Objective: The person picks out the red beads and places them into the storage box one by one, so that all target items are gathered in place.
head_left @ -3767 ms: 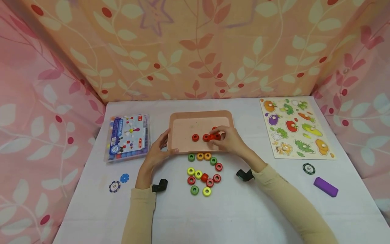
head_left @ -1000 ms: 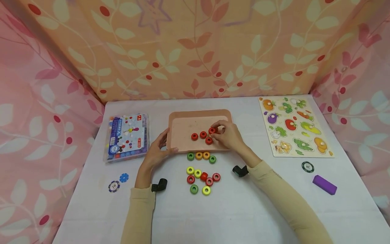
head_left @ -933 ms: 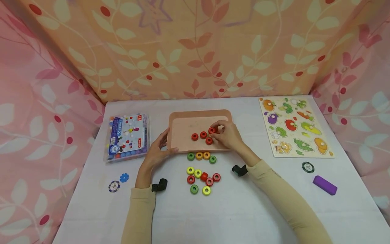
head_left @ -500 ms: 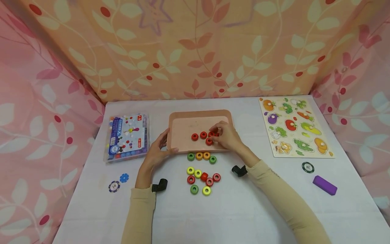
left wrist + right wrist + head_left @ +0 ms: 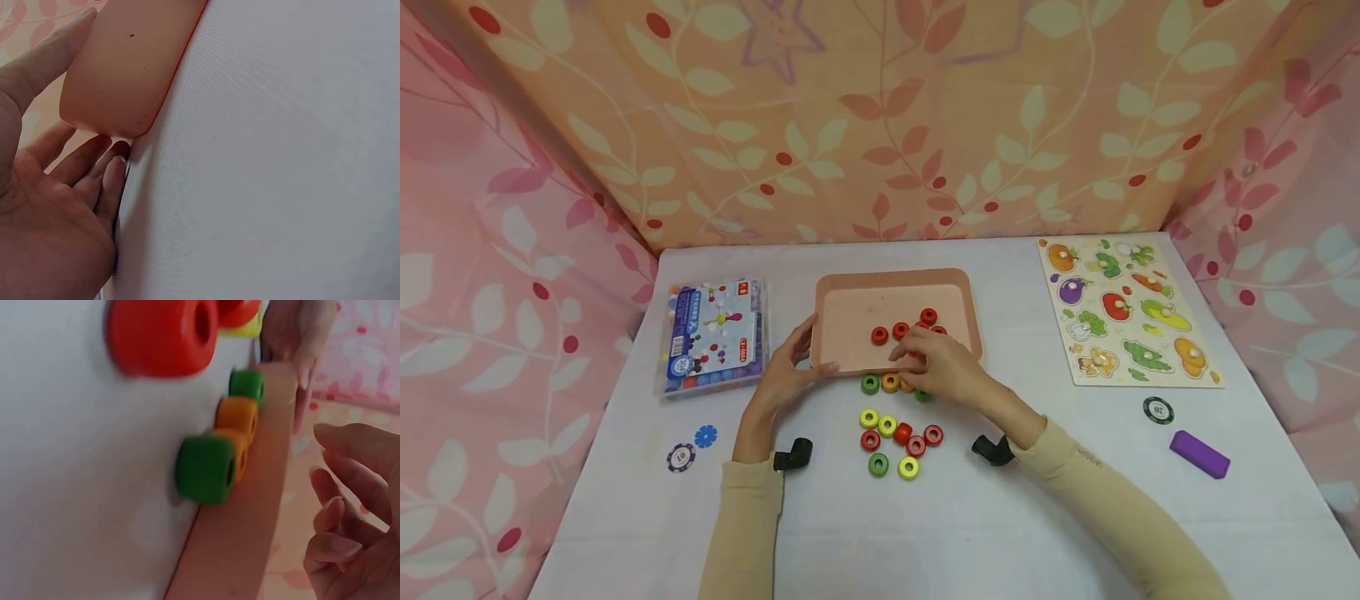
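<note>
My left hand (image 5: 790,371) grips the near left corner of a shallow pink tray (image 5: 850,287). In the left wrist view, its thumb lies along the tray's wall and the fingertips (image 5: 119,150) touch the corner. My right hand (image 5: 943,367) is over the tray's front rim, fingers loosely bent with nothing between them. Inside the tray lie several red beads (image 5: 880,336), partly hidden behind this hand. Just in front of the rim is a row of green (image 5: 206,469) and orange beads (image 5: 237,415), which the right hand partly covers in the head view.
Nearer on the white cloth lie yellow (image 5: 868,418), red (image 5: 933,435) and green beads (image 5: 878,465). A clear box of coloured pieces (image 5: 715,333) and two chips (image 5: 682,457) are at left. A vegetable puzzle board (image 5: 1135,317), dark chip (image 5: 1158,410) and purple block (image 5: 1199,454) are at right.
A red bead from the table's right side is now in the tray. My right hand has let go of the red beads and moved toward the tray's front rim. The left hand stays put.
</note>
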The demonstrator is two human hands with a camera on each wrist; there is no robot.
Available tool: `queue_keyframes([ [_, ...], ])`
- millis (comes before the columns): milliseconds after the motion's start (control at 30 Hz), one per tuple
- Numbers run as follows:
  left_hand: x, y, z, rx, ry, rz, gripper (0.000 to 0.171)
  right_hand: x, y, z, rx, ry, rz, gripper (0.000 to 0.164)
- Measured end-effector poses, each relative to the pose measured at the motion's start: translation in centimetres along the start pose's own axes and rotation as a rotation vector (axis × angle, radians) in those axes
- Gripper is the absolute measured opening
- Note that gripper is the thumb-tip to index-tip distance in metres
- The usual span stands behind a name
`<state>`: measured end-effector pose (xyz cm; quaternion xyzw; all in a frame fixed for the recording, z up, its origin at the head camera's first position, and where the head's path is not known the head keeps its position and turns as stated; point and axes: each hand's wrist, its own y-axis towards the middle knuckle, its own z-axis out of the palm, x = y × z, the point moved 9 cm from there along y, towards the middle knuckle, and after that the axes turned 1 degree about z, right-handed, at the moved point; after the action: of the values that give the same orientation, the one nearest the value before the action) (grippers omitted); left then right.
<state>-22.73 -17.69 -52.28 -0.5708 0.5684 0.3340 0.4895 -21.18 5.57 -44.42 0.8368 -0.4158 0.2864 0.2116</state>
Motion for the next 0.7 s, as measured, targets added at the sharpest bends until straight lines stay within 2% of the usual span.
queue_keyframes([
  [133, 0.0, 0.0, 0.0, -0.005, -0.005, 0.013, 0.098, 1.3, -1.2, 1.6, 0.148, 0.063, -0.007, 0.026],
  [233, -0.1, 0.0, -0.1, -0.006, -0.003, 0.026, 0.098, 1.4, -2.1, 3.0, 0.257, 0.063, 0.000, 0.026],
  [333, -0.1, 0.0, 0.0, -0.004, 0.000, 0.022, 0.097, 1.2, -2.8, 4.1, 0.322, 0.033, 0.010, 0.025],
  [533, 0.0, 0.1, -0.1, -0.004, 0.007, 0.014, 0.097, 0.4, -3.8, 5.1, 0.386, -0.010, 0.068, 0.022],
  [700, -0.2, 0.1, -0.1, -0.004, 0.015, 0.016, 0.098, 0.3, -3.7, 4.8, 0.362, 0.020, 0.053, 0.019],
])
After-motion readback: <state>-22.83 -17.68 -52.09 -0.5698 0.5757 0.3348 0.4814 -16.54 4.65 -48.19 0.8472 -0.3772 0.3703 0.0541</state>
